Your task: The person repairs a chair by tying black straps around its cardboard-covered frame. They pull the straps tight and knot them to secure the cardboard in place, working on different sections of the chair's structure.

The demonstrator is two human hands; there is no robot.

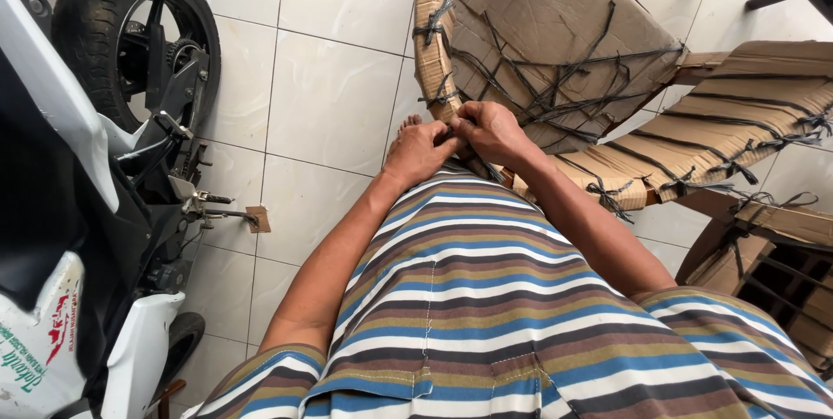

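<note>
Bundle: a brown cardboard-wrapped frame tied with black plastic straps [555, 46] stands on the white tiled floor [334, 98], just before the person's striped shirt.
Left hand: the left hand [420, 152] is clenched on a strap at the lower edge of the cardboard.
Right hand: the right hand [488, 131] pinches the same strap, touching the left hand.
Handling: the cardboard looks light and bends easily; the straps look thin, tight and slippery. The wrapped edge bar seems the best hold.
Around: a second strapped cardboard bundle [737, 115] lies right; a white and black motorcycle [95, 167] stands close left, narrowing the space.
</note>
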